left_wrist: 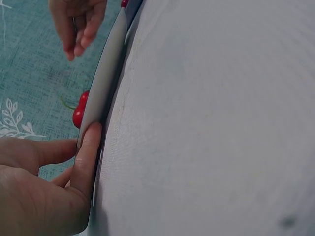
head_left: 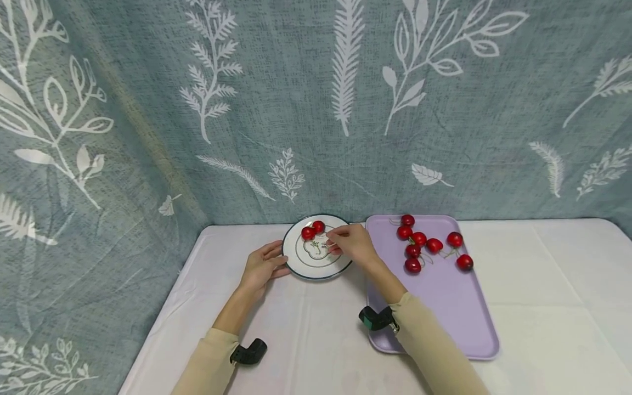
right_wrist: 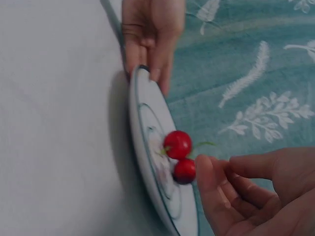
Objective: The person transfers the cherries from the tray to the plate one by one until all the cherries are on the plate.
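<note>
A white plate (head_left: 316, 270) with a dark blue rim lies on the table, and two red cherries (head_left: 308, 233) with green stems sit together on its far left part. At the plate's left edge my left hand (head_left: 260, 269) grips the rim, thumb above and fingers below, as the left wrist view (left_wrist: 87, 157) also shows. Over the plate's right side hovers my right hand (head_left: 356, 244), fingers bent loosely with nothing visible between them. In the right wrist view its fingertips (right_wrist: 206, 164) are close to the nearer cherry (right_wrist: 185, 171).
Right of the plate, a lilac tray (head_left: 444, 315) holds several cherries (head_left: 418, 238) grouped toward its far end. My right forearm (head_left: 387, 281) crosses the tray's left edge. A green-grey leaf-patterned cloth (head_left: 316, 175) hangs behind the white table.
</note>
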A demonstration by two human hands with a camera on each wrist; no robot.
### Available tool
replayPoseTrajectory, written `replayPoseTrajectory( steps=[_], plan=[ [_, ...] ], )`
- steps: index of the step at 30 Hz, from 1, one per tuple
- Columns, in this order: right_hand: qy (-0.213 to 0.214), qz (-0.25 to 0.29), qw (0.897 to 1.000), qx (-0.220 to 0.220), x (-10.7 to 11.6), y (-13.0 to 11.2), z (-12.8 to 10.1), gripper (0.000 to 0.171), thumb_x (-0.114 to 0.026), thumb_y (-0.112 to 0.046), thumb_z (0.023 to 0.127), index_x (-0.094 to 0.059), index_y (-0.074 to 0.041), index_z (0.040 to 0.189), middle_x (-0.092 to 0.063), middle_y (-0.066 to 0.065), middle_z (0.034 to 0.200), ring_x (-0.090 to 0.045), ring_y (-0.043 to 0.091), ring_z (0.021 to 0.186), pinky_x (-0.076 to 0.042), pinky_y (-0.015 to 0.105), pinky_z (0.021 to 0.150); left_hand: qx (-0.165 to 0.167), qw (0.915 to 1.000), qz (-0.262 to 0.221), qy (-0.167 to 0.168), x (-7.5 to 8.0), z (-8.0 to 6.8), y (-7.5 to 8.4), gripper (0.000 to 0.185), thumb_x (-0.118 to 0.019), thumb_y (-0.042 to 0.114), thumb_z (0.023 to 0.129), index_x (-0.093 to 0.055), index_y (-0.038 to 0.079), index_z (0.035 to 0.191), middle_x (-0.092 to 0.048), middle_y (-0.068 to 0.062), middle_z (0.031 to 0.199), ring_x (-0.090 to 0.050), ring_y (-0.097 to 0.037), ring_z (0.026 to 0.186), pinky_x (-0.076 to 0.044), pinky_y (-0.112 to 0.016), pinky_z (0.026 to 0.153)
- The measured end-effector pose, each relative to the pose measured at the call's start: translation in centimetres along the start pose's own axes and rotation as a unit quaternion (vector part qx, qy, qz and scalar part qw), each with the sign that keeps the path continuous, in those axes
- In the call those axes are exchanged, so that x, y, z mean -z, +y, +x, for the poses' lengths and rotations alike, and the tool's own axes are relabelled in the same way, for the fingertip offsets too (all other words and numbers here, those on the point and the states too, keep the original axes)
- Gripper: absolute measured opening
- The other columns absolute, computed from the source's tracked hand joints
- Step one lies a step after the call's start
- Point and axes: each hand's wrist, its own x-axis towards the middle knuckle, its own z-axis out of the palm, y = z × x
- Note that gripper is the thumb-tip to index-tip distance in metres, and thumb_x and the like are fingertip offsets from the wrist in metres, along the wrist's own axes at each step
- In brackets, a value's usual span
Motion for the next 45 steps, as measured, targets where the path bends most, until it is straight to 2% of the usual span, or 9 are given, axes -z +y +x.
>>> replayPoseTrajectory(
  steps=[8, 14, 19, 23, 28, 32, 38, 43, 45],
  plan=[
    [-0.005, 0.074, 0.997, -0.033, 1.9, -0.6, -0.1, 0.027, -0.059, -0.006, 0.098, -0.064, 0.016, 0.114, -0.071, 0.022, 0.094, -0.066, 0.008, 0.065, -0.062, 0.021, 0.066, 0.004, 1.0000, 0.000, 0.007, 0.3, 0.0, -0.1, 0.054, -0.054, -0.010, 0.093, -0.040, -0.003, 0.145, -0.048, -0.024, 0.141, -0.067, -0.012, 0.087, -0.062, -0.026, 0.074],
    [0.002, 0.074, 0.997, -0.024, 4.1, -1.1, -0.5, 0.031, -0.058, -0.008, 0.099, -0.062, 0.016, 0.118, -0.070, 0.021, 0.097, -0.067, 0.008, 0.069, -0.062, 0.022, 0.069, 0.004, 1.0000, -0.005, 0.002, 0.0, 0.0, 0.0, 0.054, -0.055, -0.010, 0.093, -0.040, -0.004, 0.145, -0.046, -0.025, 0.142, -0.067, -0.012, 0.087, -0.062, -0.026, 0.075],
    [0.012, 0.052, 0.998, -0.018, 6.8, -1.8, -0.8, 0.034, -0.059, -0.010, 0.099, -0.060, 0.015, 0.121, -0.069, 0.023, 0.102, -0.067, 0.007, 0.071, -0.062, 0.026, 0.075, 0.002, 1.0000, -0.004, -0.006, -0.2, 0.2, 0.4, 0.054, -0.054, -0.009, 0.094, -0.039, -0.004, 0.146, -0.046, -0.025, 0.142, -0.067, -0.011, 0.084, -0.062, -0.025, 0.074],
    [0.024, -0.037, 0.999, 0.016, 9.1, -1.8, -1.5, 0.032, -0.059, -0.013, 0.099, -0.063, 0.011, 0.120, -0.069, 0.026, 0.106, -0.070, 0.019, 0.079, -0.062, 0.036, 0.081, 0.003, 0.9999, -0.004, -0.010, -0.2, 0.3, 0.4, 0.054, -0.054, -0.009, 0.094, -0.039, -0.004, 0.146, -0.046, -0.024, 0.143, -0.067, -0.010, 0.084, -0.062, -0.024, 0.074],
    [0.038, -0.167, 0.983, 0.068, 11.1, -1.1, -3.1, 0.027, -0.060, -0.012, 0.097, -0.068, 0.008, 0.115, -0.070, 0.024, 0.103, -0.069, 0.034, 0.089, -0.062, 0.033, 0.075, 0.008, 1.0000, 0.002, -0.006, 0.0, 0.1, 0.2, 0.055, -0.054, -0.010, 0.094, -0.039, -0.003, 0.146, -0.046, -0.024, 0.143, -0.066, -0.012, 0.089, -0.062, -0.025, 0.074],
    [0.038, -0.213, 0.973, 0.083, 12.3, -0.5, -3.8, 0.026, -0.062, -0.009, 0.095, -0.068, 0.006, 0.115, -0.071, 0.021, 0.101, -0.070, 0.028, 0.086, -0.059, 0.028, 0.069, 0.007, 1.0000, 0.004, -0.004, 0.2, 0.1, 0.1, 0.055, -0.054, -0.009, 0.094, -0.039, -0.004, 0.146, -0.046, -0.024, 0.143, -0.067, -0.013, 0.089, -0.062, -0.026, 0.075],
    [0.032, -0.271, 0.955, 0.112, 13.9, 0.9, -4.3, 0.024, -0.067, -0.006, 0.092, -0.070, 0.003, 0.114, -0.072, 0.016, 0.102, -0.067, 0.029, 0.092, -0.059, 0.039, 0.077, 0.009, 1.0000, -0.001, -0.004, 0.3, 0.2, 0.0, 0.054, -0.054, -0.010, 0.093, -0.040, -0.003, 0.145, -0.046, -0.024, 0.142, -0.067, -0.013, 0.087, -0.062, -0.027, 0.074],
    [0.036, -0.343, 0.927, 0.145, 15.8, 1.5, -4.8, 0.022, -0.070, -0.002, 0.088, -0.071, 0.005, 0.108, -0.072, 0.016, 0.096, -0.068, 0.029, 0.087, -0.059, 0.043, 0.074, 0.008, 0.9999, -0.006, -0.012, 0.2, 0.1, -0.1, 0.055, -0.055, -0.010, 0.093, -0.040, -0.003, 0.146, -0.045, -0.025, 0.143, -0.066, -0.013, 0.087, -0.062, -0.028, 0.074],
    [0.035, -0.358, 0.921, 0.149, 16.6, 1.8, -5.1, 0.021, -0.069, -0.001, 0.087, -0.071, 0.007, 0.107, -0.072, 0.017, 0.094, -0.068, 0.029, 0.085, -0.059, 0.043, 0.072, 0.007, 0.9999, -0.005, -0.008, 0.3, 0.0, -0.1, 0.055, -0.055, -0.010, 0.093, -0.040, -0.003, 0.146, -0.046, -0.025, 0.142, -0.067, -0.012, 0.086, -0.063, -0.027, 0.074]
  ],
)
